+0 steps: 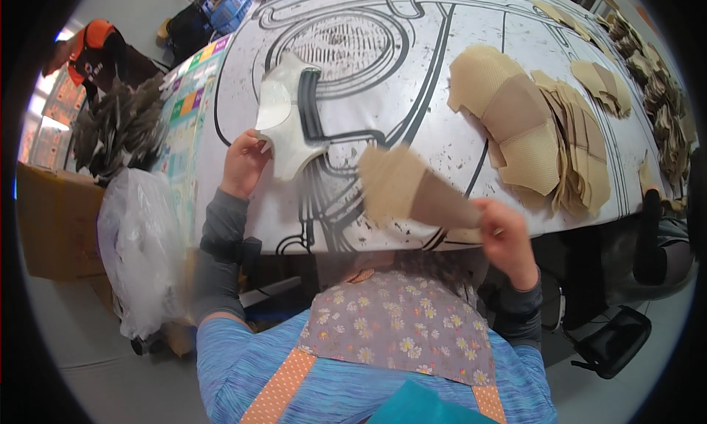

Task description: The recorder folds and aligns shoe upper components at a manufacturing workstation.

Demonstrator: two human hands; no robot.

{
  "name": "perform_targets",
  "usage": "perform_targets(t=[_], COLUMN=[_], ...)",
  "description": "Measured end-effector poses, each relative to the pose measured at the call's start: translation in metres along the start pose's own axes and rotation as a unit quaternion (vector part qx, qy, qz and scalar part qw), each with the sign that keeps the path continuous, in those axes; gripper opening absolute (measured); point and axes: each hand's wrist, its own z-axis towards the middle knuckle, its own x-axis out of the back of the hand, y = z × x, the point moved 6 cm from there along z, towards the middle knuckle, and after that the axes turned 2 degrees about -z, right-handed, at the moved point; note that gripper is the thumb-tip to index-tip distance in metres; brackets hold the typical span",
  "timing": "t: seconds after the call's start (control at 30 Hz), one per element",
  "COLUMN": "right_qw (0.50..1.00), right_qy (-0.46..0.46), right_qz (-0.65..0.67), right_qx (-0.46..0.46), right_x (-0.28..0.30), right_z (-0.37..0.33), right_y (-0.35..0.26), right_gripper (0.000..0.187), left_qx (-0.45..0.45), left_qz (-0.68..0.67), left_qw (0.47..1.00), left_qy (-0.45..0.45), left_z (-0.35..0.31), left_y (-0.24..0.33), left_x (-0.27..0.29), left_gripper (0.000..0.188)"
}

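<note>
Step in hand, seemingly: handling cut pieces. Left hand (247, 163) pinches a white curved piece (283, 118) by its edge; right hand (504, 236) grips a tan-and-brown mesh panel (423, 192) (blurred), both over the table (482, 26). Next move likely needs steady grips.

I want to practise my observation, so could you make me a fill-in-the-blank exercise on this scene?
1. The left hand holds a curved piece coloured ____.
2. The right hand holds a two-tone piece coloured tan and ____.
3. The grey apron is printed with ____.
4. The clear plastic bag is on the person's ____ side.

Missing words: white; brown; flowers; left.
</note>
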Motion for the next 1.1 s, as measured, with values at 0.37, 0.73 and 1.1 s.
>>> perform_targets(t=[0.37, 0.73, 1.1], right_qw=[0.935, 0.940, 0.887], right_qy=[0.243, 0.006, -0.216], right_qz=[0.251, 0.295, 0.285], right_qx=[-0.056, 0.168, 0.293], right_x=[0.085, 0.103, -0.019], right_z=[-0.040, -0.051, 0.037], right_y=[0.004, -0.043, -0.122], right_gripper=[0.019, 0.038, 0.035], left_qx=[0.149, 0.220, -0.078], left_qz=[-0.123, 0.377, 0.470], left_qw=[0.973, 0.896, 0.771], left_qy=[-0.126, -0.081, -0.424], left_z=[-0.071, -0.053, -0.132], left_y=[-0.023, -0.007, 0.032], left_x=[-0.045, -0.046, -0.226], left_gripper=[0.017, 0.009, 0.064])
